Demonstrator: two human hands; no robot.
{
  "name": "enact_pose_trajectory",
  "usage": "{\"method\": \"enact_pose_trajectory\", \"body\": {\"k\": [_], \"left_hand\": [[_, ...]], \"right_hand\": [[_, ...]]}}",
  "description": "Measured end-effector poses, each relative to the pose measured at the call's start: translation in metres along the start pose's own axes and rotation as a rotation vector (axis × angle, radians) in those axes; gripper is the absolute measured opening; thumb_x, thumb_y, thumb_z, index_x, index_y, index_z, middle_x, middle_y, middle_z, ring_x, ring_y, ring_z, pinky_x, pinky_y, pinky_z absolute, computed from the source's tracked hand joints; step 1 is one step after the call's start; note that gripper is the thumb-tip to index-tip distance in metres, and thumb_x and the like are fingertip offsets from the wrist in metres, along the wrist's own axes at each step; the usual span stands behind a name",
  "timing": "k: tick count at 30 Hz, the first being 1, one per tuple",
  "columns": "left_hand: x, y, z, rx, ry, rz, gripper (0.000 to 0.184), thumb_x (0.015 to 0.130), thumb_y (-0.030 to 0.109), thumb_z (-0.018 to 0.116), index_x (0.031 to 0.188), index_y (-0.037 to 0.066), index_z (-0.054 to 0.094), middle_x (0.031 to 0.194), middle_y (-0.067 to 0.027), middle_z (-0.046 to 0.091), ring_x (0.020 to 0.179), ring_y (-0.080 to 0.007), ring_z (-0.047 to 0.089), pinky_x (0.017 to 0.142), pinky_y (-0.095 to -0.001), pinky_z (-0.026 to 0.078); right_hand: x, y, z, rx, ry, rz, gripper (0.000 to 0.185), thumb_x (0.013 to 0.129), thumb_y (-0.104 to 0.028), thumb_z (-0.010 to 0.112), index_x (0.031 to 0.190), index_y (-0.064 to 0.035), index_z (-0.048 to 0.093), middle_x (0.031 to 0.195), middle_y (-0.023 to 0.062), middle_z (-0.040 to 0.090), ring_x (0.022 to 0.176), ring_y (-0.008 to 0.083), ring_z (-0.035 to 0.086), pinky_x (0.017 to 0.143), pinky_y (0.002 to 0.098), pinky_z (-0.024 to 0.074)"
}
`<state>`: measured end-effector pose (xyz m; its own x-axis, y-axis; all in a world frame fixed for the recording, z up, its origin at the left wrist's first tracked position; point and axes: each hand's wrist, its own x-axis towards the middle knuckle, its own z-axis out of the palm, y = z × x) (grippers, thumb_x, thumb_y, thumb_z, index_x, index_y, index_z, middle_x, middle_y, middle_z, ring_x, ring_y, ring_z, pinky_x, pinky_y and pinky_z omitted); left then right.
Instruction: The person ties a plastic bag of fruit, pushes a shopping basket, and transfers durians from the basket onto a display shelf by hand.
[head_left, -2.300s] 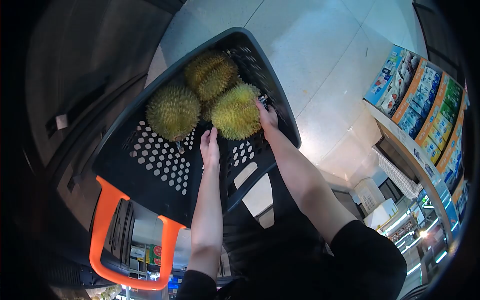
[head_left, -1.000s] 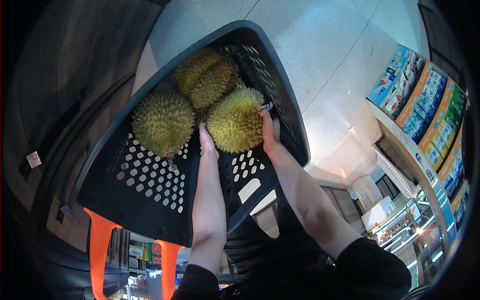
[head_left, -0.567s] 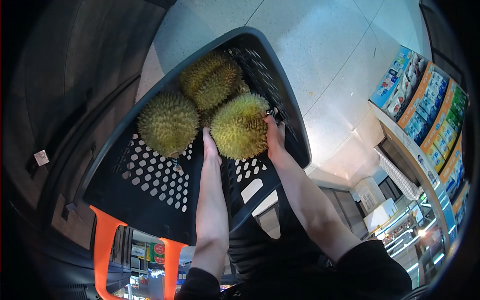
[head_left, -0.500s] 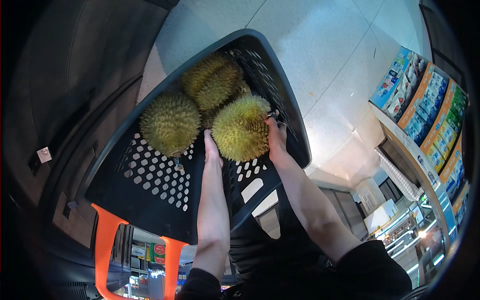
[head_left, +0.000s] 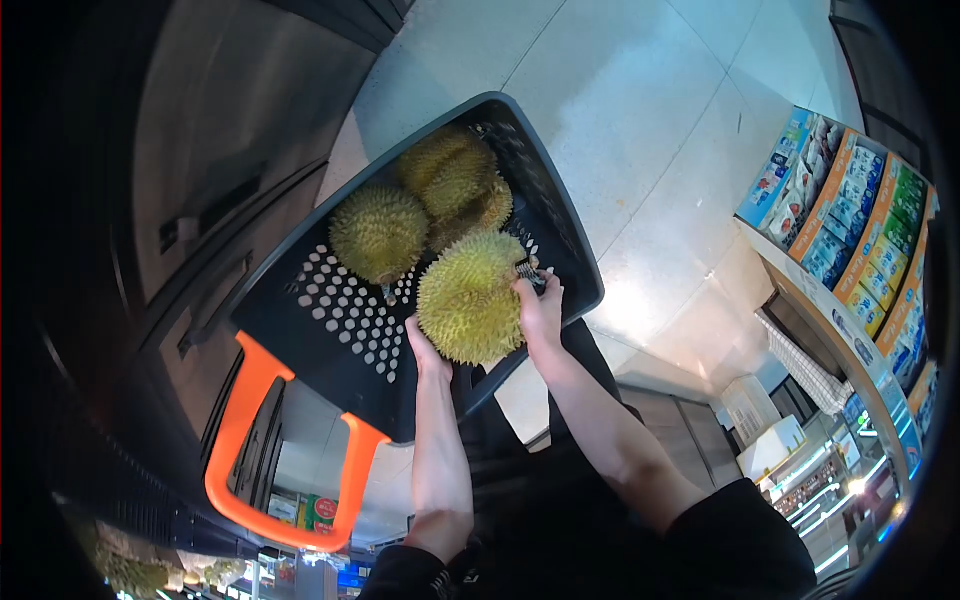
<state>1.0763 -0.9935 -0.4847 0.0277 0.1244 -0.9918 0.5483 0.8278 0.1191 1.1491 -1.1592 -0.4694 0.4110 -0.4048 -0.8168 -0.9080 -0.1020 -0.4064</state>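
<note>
A yellow-green spiky durian (head_left: 470, 300) is held between my two hands, over the near side of a black shopping basket (head_left: 310, 385). My left hand (head_left: 427, 352) cups its lower left side. At its right side my right hand (head_left: 540, 308) grips it, with the thumb and fingers by its dark, banded stem (head_left: 527, 270). Further in the basket lie another round durian (head_left: 378, 233), its stem toward me, and a darker durian (head_left: 447, 172) behind it. One more durian (head_left: 488, 210) shows partly, hidden behind the held one.
The basket has an orange handle (head_left: 228, 440) on its lower left and holes in its bottom. Dark cabinets (head_left: 215, 120) stand along the left. Pale tiled floor (head_left: 620, 130) lies beyond. A shelf of packaged goods (head_left: 860, 215) stands on the right.
My hands have lifted the durian up and toward me, so more of the one behind it shows. The basket sits lower and further right in view, with more of its handle visible.
</note>
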Motion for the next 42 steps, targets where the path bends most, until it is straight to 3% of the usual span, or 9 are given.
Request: {"method": "enact_pose_trajectory", "body": {"k": [4,14,18,20,22,24,30,40,42], "left_hand": [[-0.059,0.017,-0.012,-0.067,-0.010,0.083,0.055,0.091,0.047,0.034,0.122,0.007,0.056,0.121,-0.0094,0.060,0.110,-0.0263,0.057,0.095,-0.0418,0.045],[-0.283,0.097,-0.011,-0.216,-0.214,0.535,0.046,0.091,0.041,0.038,0.110,0.004,0.058,0.107,-0.0086,0.063,0.095,-0.0224,0.061,0.083,-0.0373,0.050],[-0.374,0.130,-0.044,0.002,-0.432,0.950,0.066,0.089,0.046,0.038,0.129,-0.005,0.048,0.125,-0.0076,0.044,0.122,-0.0212,0.044,0.103,-0.0371,0.033],[-0.416,0.135,-0.060,-0.306,-0.464,0.965,0.051,0.090,0.040,0.037,0.115,0.000,0.056,0.109,-0.0111,0.063,0.096,-0.0221,0.062,0.082,-0.0379,0.052],[-0.439,0.139,-0.076,-0.196,-0.466,1.207,0.056,0.090,0.043,0.035,0.121,0.000,0.053,0.117,-0.0134,0.060,0.104,-0.0253,0.059,0.089,-0.0409,0.050],[-0.455,0.138,-0.106,-0.310,-0.667,0.970,0.080,0.084,0.057,0.042,0.131,-0.008,0.046,0.135,-0.0132,0.040,0.124,-0.0245,0.042,0.107,-0.0385,0.032],[-0.497,0.127,-0.142,-0.345,-0.841,0.976,0.080,0.085,0.057,0.040,0.132,-0.008,0.046,0.135,-0.0137,0.041,0.125,-0.0248,0.042,0.107,-0.0386,0.032],[-0.535,0.088,-0.179,-0.453,-0.820,1.188,0.079,0.087,0.057,0.037,0.133,-0.008,0.045,0.134,-0.0145,0.042,0.125,-0.0252,0.042,0.108,-0.0387,0.031],[-0.543,0.076,-0.184,-0.499,-0.785,1.248,0.079,0.087,0.057,0.037,0.133,-0.008,0.045,0.134,-0.0147,0.042,0.125,-0.0252,0.042,0.108,-0.0388,0.031]], "right_hand": [[-0.059,-0.027,-0.009,-0.048,0.000,-0.097,0.052,0.077,-0.022,0.067,0.117,0.0061,0.050,0.114,0.0194,0.050,0.105,0.0279,0.052,0.095,0.0344,0.0396],[-0.262,-0.158,-0.087,0.492,-0.374,-0.460,0.053,0.081,-0.006,0.059,0.129,-0.0016,0.039,0.108,0.0048,0.053,0.095,0.0100,0.050,0.082,0.0229,0.0429],[-0.334,-0.178,-0.112,0.648,-0.533,-0.756,0.066,0.077,-0.015,0.065,0.134,-0.0017,0.036,0.123,0.0079,0.045,0.115,0.0174,0.045,0.103,0.0325,0.0333],[-0.375,-0.192,-0.119,0.683,-0.596,-0.787,0.071,0.075,-0.018,0.070,0.134,-0.0008,0.035,0.126,0.0086,0.044,0.118,0.0186,0.044,0.104,0.0328,0.0332],[-0.416,-0.200,-0.129,0.689,-0.602,-0.934,0.076,0.073,-0.020,0.074,0.134,-0.0008,0.035,0.128,0.0091,0.044,0.122,0.0202,0.043,0.105,0.0338,0.0329],[-0.448,-0.201,-0.138,0.656,-0.651,-1.032,0.078,0.071,-0.022,0.079,0.132,-0.0013,0.035,0.131,0.0108,0.040,0.121,0.0216,0.043,0.104,0.0353,0.0340],[-0.538,-0.199,-0.157,0.321,-0.570,-1.533,0.077,0.060,-0.014,0.088,0.124,-0.0021,0.045,0.125,0.0148,0.042,0.116,0.0264,0.046,0.097,0.0354,0.0393],[-0.579,-0.177,-0.180,0.197,-0.852,-1.659,0.082,0.061,-0.009,0.088,0.128,-0.0026,0.042,0.132,0.0143,0.035,0.123,0.0223,0.041,0.103,0.0338,0.0344],[-0.573,-0.179,-0.184,0.268,-0.869,-1.670,0.075,0.061,-0.014,0.088,0.122,-0.0028,0.047,0.127,0.0163,0.044,0.118,0.0275,0.047,0.099,0.0368,0.0395]]}}
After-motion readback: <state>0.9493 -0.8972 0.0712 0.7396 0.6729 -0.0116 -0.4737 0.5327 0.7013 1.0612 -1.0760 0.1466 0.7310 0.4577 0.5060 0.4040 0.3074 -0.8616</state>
